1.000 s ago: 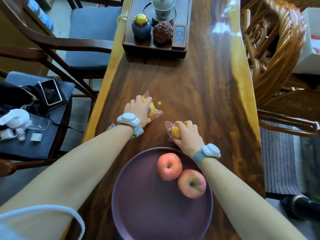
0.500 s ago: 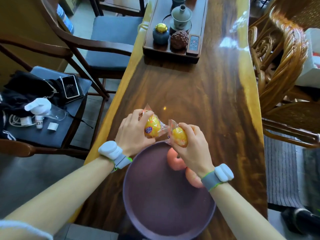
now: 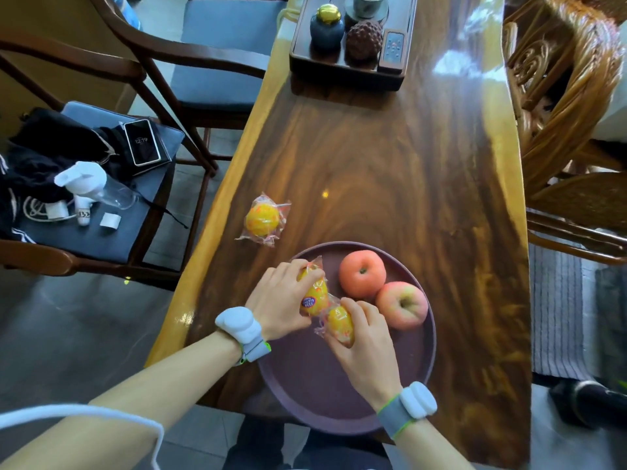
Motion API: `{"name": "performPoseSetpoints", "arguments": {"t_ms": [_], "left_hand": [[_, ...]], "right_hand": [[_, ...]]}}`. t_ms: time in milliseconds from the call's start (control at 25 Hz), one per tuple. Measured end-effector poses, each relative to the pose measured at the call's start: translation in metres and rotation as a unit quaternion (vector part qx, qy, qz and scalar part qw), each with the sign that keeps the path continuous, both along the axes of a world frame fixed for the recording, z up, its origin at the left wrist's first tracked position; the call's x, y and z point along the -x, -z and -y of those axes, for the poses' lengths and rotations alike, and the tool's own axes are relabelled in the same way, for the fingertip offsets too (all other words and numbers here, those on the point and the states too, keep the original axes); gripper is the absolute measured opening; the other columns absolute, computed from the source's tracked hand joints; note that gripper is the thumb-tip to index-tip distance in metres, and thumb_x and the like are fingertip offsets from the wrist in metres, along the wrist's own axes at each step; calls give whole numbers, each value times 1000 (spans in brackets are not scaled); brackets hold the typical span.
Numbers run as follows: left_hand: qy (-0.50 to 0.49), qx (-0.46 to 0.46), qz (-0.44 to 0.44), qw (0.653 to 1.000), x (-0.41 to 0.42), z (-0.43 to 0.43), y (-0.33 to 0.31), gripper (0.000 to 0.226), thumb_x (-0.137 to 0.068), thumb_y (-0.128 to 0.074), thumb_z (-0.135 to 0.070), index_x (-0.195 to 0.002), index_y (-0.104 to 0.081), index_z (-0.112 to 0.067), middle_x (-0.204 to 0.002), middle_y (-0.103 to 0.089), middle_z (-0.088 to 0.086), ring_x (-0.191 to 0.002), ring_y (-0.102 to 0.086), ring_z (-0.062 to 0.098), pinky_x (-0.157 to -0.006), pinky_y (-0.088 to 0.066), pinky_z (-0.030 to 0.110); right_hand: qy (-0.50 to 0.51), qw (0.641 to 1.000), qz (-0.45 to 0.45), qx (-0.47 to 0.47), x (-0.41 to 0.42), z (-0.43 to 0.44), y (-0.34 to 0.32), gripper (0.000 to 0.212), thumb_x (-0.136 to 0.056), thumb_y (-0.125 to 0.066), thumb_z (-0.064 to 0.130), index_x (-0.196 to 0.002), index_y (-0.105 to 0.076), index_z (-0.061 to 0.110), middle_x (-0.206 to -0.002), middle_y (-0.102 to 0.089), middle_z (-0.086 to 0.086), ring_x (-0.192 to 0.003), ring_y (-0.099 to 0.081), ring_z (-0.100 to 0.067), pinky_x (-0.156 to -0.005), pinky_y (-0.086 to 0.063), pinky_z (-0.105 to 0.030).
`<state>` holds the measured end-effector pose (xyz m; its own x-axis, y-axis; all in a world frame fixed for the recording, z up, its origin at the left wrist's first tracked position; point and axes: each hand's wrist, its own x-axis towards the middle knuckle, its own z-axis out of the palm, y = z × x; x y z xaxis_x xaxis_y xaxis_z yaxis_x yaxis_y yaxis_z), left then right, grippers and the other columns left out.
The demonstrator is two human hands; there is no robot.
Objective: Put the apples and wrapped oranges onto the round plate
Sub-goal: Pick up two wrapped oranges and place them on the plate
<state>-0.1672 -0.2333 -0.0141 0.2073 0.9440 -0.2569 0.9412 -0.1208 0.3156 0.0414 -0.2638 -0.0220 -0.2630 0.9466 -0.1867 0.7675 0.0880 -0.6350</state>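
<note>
Hands over round purple plate [image 3: 400,395]: left hand [image 3: 274,305] grips sticker-labelled wrapped orange [image 3: 314,296], right hand [image 3: 368,347] grips second wrapped orange [image 3: 341,325]; two red apples [image 3: 362,273] on plate; third wrapped orange [image 3: 263,218] on glossy wooden tabletop [image 3: 390,164].

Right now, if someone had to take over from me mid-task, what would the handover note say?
Left hand: closed on a plastic-wrapped orange with a blue sticker, over the round purple plate.
Right hand: closed on a second wrapped orange, also over the plate.
Done: two red-pink apples sit on the plate's far right.
Left: release both held oranges, then fetch the third wrapped orange lying on the wooden table beyond the plate's left.
</note>
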Motion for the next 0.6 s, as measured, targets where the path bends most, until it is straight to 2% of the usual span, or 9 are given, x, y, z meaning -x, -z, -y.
{"name": "performPoseSetpoints", "arguments": {"t_ms": [360, 600], "left_hand": [[18, 41, -20, 999, -33, 9, 22, 83, -62, -75, -43, -138, -45, -26, -135, -50, 10, -108, -53, 32, -82, -44, 42], [24, 62, -40, 997, -37, 10, 29, 86, -69, -74, -41, -145, -36, -29, -144, -43, 10, -119, -48, 34, -86, -46, 45]], "right_hand": [[35, 998, 53, 5, -25, 19, 24, 60, -82, -77, 40, -134, -53, 21, -128, -55, -7, -106, -54, -30, -87, -52, -42], [17, 992, 119, 37, -25, 24, 33, 60, -82, -74, 46, -133, -52, 24, -125, -55, -9, -99, -56, -36, -74, -57, -46]]}}
